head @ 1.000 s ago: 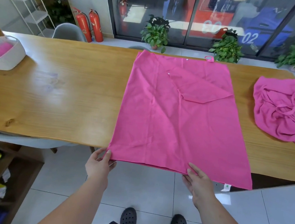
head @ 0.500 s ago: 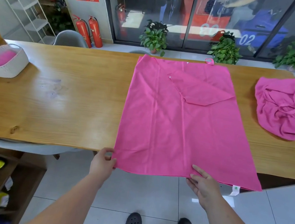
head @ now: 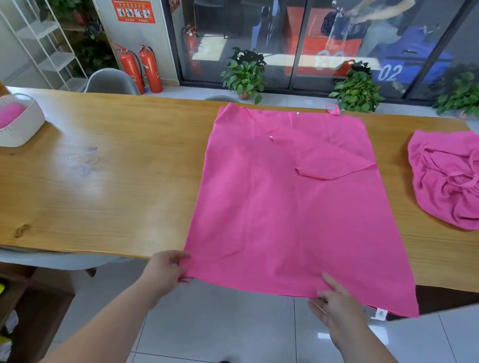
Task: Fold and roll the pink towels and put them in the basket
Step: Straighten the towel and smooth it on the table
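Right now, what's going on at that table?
A person stands at the wooden table with one spread towel laid flat, its near edge hanging over the table's front. The left hand grips the near left corner and the right hand holds the near edge further right. No fold is made yet. A crumpled towel waits at the right, and the basket on the left holds something pink.

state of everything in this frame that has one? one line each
spread towel: flat on the table, near edge overhanging the front, a flap folded over at far right.
crumpled towel: unfolded heap at the table's right end.
basket: upright at the left end, pink cloth inside.
left hand: grips the spread towel's near-left corner.
right hand: pinches its near edge.
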